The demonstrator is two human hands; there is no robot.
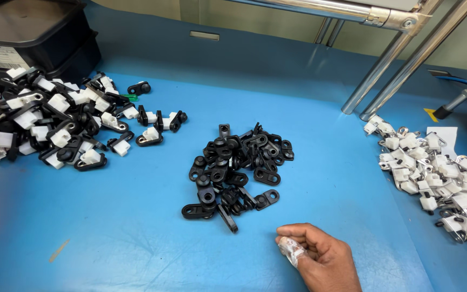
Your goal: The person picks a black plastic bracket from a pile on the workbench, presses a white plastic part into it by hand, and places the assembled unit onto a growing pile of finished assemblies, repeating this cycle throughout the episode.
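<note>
Here the right hand [320, 258] rests, fingers [293, 250] curled and empty, just below the black clips [236, 167].

My right hand [320, 254] rests low on the blue table, fingers curled, with clear tape wrapped round one fingertip. It holds nothing. Nearest to it is the pile of black plastic brackets [236, 167], lying just above and left of my knuckles, not touching them. The brackets are small, flat, elongated pieces, each with a round eyelet at one end. They lie heaped loosely at the table's middle, overlapping at all angles. A few strays lie flat at the pile's lower edge, one thin piece angled toward my hand.
</note>
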